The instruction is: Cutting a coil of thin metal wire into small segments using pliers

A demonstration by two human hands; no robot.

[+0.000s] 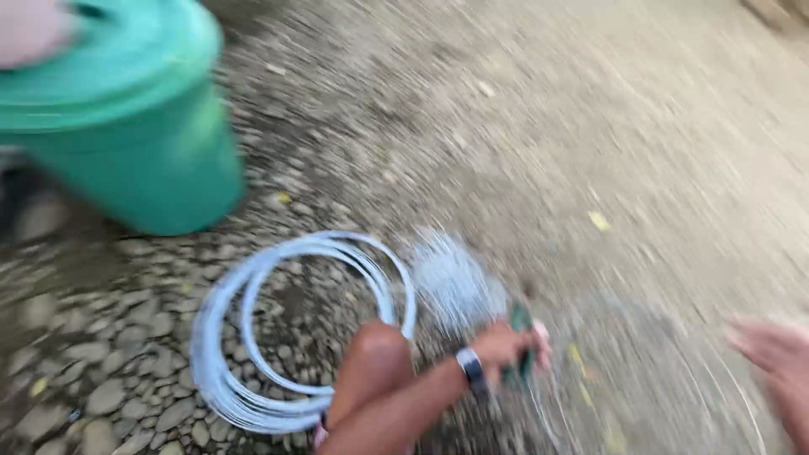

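Observation:
The view is blurred by motion. My left hand [506, 347], with a dark band on the wrist, is closed around a green-handled tool [522, 324] just past my bent knee [375, 362]. Beside the tool lies a bundle of short pale wire pieces [455, 282]. A coil of light blue-white wire [227, 379] rests on the pebbly ground to the left of my knee. My right hand [775, 358] hovers at the right edge, smeared, above a faint thin wire loop [742, 404]; whether it grips that wire is unclear.
A green lidded bucket [143, 152] stands at the upper left, with a blurred pink shape [25, 29] on its lid. Pebbles and gravel ground [590, 126] stretch away to the upper right, with a few yellow leaves.

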